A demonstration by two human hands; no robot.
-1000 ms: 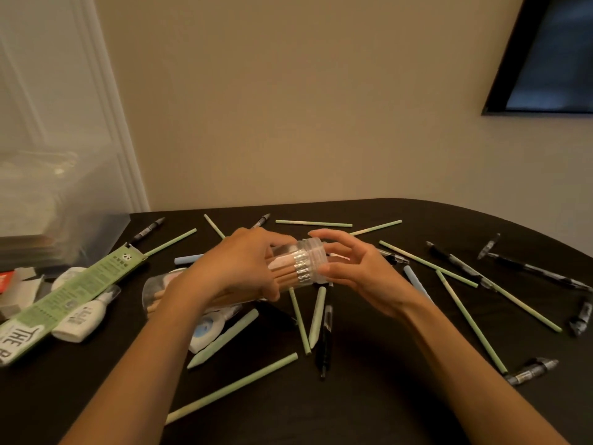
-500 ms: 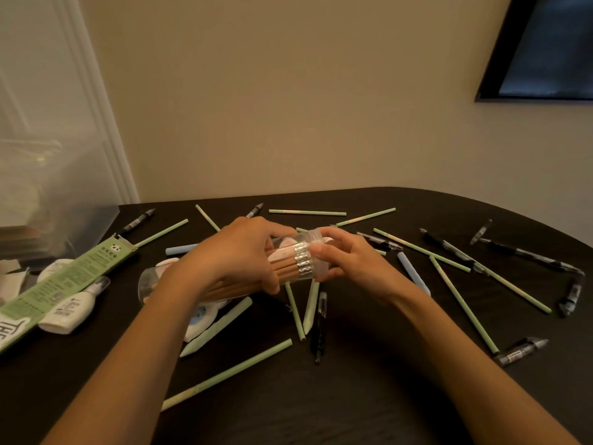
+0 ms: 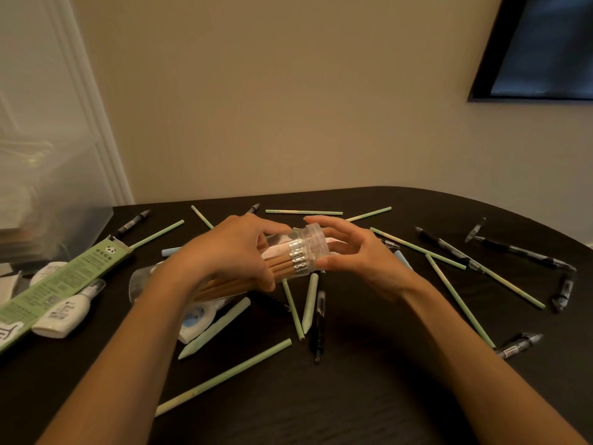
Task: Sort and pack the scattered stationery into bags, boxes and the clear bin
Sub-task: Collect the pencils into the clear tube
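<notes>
- The left hand [image 3: 234,252] grips a clear tube [image 3: 300,252] of wooden pencils [image 3: 279,266], held level just above the dark table [image 3: 353,396].
- The right hand [image 3: 362,258] cups the tube's cap [image 3: 316,242] with fingers spread. I cannot tell whether it pinches.
- The pencils look packed. Around the tube, green sticks [image 3: 224,377] and black pens [image 3: 317,319] lie loose and unsorted.
- The clear bin [image 3: 48,203] stands well left of the tube.
- A green box [image 3: 64,287], left of the tube, shows a panda face. Its print is unreadable.

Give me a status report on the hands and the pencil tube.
Left hand grips pencil tube. Right hand loose at its cap. Pens and green sticks scattered below.
</notes>
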